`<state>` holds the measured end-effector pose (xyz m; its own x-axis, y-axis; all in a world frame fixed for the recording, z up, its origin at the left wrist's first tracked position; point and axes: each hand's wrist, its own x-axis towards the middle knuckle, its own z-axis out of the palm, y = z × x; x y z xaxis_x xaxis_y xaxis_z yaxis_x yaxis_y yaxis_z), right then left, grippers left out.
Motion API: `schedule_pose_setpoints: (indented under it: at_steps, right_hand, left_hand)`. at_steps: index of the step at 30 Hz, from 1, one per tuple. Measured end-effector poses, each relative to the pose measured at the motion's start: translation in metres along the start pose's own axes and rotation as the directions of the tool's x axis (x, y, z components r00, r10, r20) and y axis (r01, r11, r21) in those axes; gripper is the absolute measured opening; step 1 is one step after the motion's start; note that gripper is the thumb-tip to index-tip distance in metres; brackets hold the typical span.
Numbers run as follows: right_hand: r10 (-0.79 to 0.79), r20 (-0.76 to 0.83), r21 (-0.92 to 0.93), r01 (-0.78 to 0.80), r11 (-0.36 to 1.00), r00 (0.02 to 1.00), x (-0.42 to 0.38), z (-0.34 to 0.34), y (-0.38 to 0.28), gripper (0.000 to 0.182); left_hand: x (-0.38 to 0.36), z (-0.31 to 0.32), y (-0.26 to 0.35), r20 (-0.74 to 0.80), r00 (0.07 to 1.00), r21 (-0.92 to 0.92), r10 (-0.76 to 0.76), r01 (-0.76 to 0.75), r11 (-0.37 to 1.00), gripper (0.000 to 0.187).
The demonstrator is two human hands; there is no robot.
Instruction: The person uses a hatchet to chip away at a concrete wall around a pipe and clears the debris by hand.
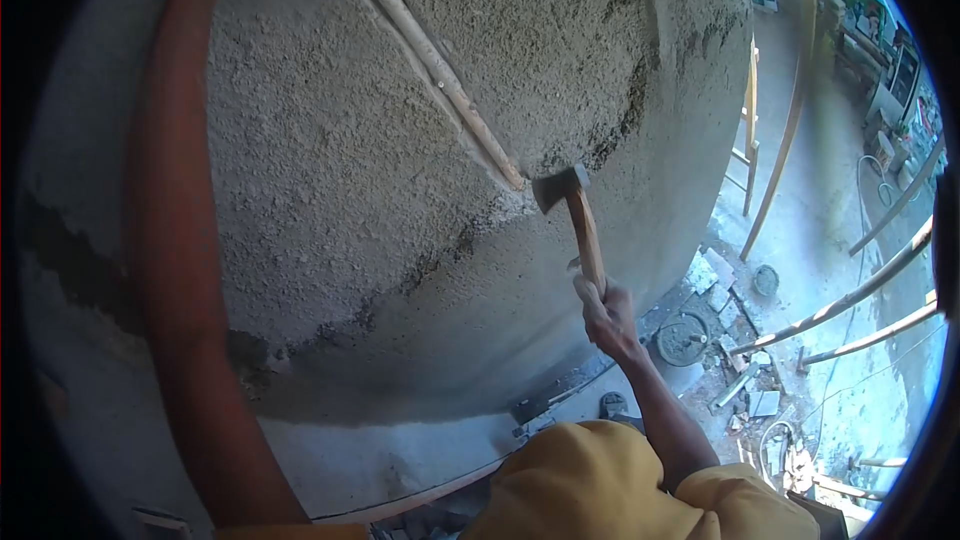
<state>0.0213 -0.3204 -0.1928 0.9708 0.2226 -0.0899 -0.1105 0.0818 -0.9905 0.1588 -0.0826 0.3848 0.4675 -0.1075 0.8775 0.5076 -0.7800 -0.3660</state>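
My right hand (607, 312) is closed around the wooden handle of a hatchet (586, 230). The hatchet's dark metal head is up, its blade edge facing left, right by the lower end of a pale wooden strip (440, 75). That strip runs diagonally down the rough cement-plastered wall (310, 130), set in a groove in the plaster. Past the left side of the view stretches my left arm, raised along the wall; its hand is beyond the top edge.
Broken tiles and rubble (745, 380) lie on the floor below, beside a round bucket (683, 338) of grey mix. Wooden poles (850, 295) slant across the right side. A smooth, damp-looking plaster band (480, 310) curves under the rough area.
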Motion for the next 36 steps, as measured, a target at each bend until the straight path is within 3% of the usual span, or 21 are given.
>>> schedule_pose_setpoints:
  at_steps: [1,3,6,9,12,15,18,21,24,27,30,31,34,36]
  right_hand:
    - [0.072,-0.011,0.036,-0.071,0.997,0.997,-0.009,-0.001,0.013,0.036]
    - [0.150,-0.031,0.060,-0.148,0.987,0.988,-0.027,-0.003,0.036,0.036]
    - [0.223,-0.045,0.076,-0.219,0.973,0.974,-0.040,-0.002,0.053,0.037]
    - [0.238,-0.049,0.057,-0.235,0.970,0.970,-0.035,0.001,0.052,0.039]
    - [0.218,-0.051,0.051,-0.216,0.975,0.975,-0.027,0.003,0.043,0.040]
    - [0.170,-0.059,0.063,-0.166,0.984,0.984,-0.022,0.004,0.048,0.040]
    - [0.157,-0.087,0.070,-0.151,0.986,0.984,-0.024,-0.002,0.052,0.039]
    - [0.188,-0.142,0.044,-0.184,0.982,0.972,-0.036,-0.011,0.055,0.038]
    - [0.220,-0.199,0.054,-0.213,0.976,0.955,-0.040,-0.024,0.065,0.037]
    - [0.217,-0.257,0.081,-0.203,0.976,0.942,-0.041,-0.028,0.072,0.038]
    - [0.228,-0.257,0.079,-0.215,0.974,0.939,-0.036,-0.030,0.059,0.039]
    - [0.202,-0.256,0.045,-0.197,0.979,0.945,-0.034,-0.033,0.058,0.040]
    - [0.148,-0.269,-0.021,-0.159,0.987,0.952,-0.034,-0.033,0.057,0.043]
    - [0.091,-0.267,-0.075,-0.115,0.990,0.959,-0.031,-0.032,0.053,0.044]
  left_hand:
    - [-0.046,-0.008,0.015,-0.105,0.989,-0.352,-0.102,0.059,0.934,0.074]
    - [-0.095,0.006,0.029,-0.141,0.989,-0.334,-0.050,0.000,0.943,0.069]
    - [-0.137,0.009,0.048,-0.195,0.977,-0.137,0.084,-0.112,0.984,0.071]
    - [-0.156,0.012,0.067,-0.128,0.992,0.087,-0.008,0.019,0.996,0.075]
    - [-0.166,0.000,0.080,-0.070,0.997,0.143,-0.027,0.037,0.989,0.073]
    - [-0.163,-0.005,0.079,-0.106,0.994,-0.064,0.001,-0.008,0.998,0.067]
    - [-0.153,0.018,0.074,-0.143,0.988,0.183,-0.058,0.084,0.980,0.067]
    - [-0.129,0.025,0.045,-0.259,0.956,0.033,-0.137,0.150,0.988,0.067]
    - [-0.109,0.009,0.014,-0.462,0.875,-0.080,0.146,-0.205,0.975,0.067]
    - [-0.130,0.001,-0.001,-0.141,0.845,-0.126,0.516,-0.532,0.837,0.069]
    - [-0.139,0.038,0.019,-0.295,0.915,0.027,0.276,-0.280,0.959,0.073]
    - [-0.131,0.033,0.016,-0.226,0.949,0.061,0.218,-0.210,0.976,0.078]
    - [-0.110,0.035,0.006,-0.380,0.915,-0.381,-0.136,-0.020,0.925,0.081]
    - [-0.098,0.018,0.008,-0.268,0.959,-0.395,-0.096,-0.018,0.919,0.082]
